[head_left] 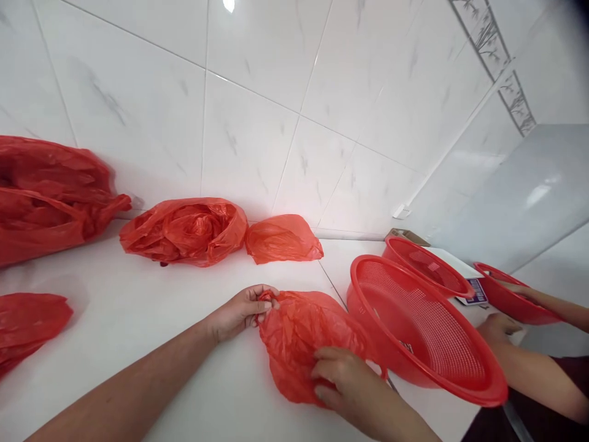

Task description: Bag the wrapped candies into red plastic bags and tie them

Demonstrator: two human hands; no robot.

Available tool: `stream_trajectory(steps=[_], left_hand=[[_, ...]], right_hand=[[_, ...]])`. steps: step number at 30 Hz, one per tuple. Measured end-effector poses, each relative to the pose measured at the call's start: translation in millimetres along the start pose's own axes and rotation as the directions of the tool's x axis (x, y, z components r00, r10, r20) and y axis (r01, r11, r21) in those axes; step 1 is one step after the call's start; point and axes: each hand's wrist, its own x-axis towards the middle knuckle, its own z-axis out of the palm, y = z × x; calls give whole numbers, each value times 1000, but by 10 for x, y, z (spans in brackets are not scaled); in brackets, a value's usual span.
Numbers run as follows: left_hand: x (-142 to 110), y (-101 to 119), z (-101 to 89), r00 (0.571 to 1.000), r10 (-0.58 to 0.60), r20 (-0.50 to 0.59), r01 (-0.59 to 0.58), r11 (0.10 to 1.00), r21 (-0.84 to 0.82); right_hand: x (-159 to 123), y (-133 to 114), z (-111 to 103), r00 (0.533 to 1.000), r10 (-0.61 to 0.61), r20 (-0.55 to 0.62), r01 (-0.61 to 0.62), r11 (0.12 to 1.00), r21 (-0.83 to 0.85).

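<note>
Marbled tiles (pixel 251 132) back the bench (pixel 115 325); lower centre, my left fingers (pixel 262 306) pinch a red plastic bag (pixel 301 325) by its bunched corner, my right fingers (pixel 328 354) curled against it, grip unclear, the rest seemingly ungathered.

Crinkled plastic bag (pixel 297 334); smooth, glossy wall tiles (pixel 251 141)
</note>
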Motion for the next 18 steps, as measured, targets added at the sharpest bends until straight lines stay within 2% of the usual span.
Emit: stream_trajectory(steps=[2,4,5,7,8,10,12,14,18], left_hand=[[-12,3,6,1000,1,-5,-1,1000,2],[-23,8,13,1000,2,-1,-2,1000,-3],[-27,11,14,1000,0,1,0,1000,-5],[-34,17,12,1000,1,-4,-1,1000,-7],[-36,21,6,1000,3,-7,-3,1000,-9],[-37,30,-14,1000,5,-16,-5,1000,-24],[-35,42,-40,1000,-4,-20,3,999,-44],[-31,52,-63,1000,-8,-21,6,998,-64],[-24,54,-84,1000,-9,-17,8,996,-87]], right_hand=[[-161,20,-49,996,-43,-73,45,998,33],[-315,121,-189,970,-53,-236,62,998,31],[-388,206,-281,940,-37,-338,45,999,18],[-531,428,-463,853,55,-519,-72,997,-11],[-599,549,-534,811,119,-573,-160,987,-22],[-727,772,-591,777,236,-583,-327,944,-55],[-833,933,-518,791,305,-530,-414,905,-97],[-904,1022,-346,811,316,-493,-429,893,-133],[-940,1066,44,794,168,-584,-393,875,-283]])
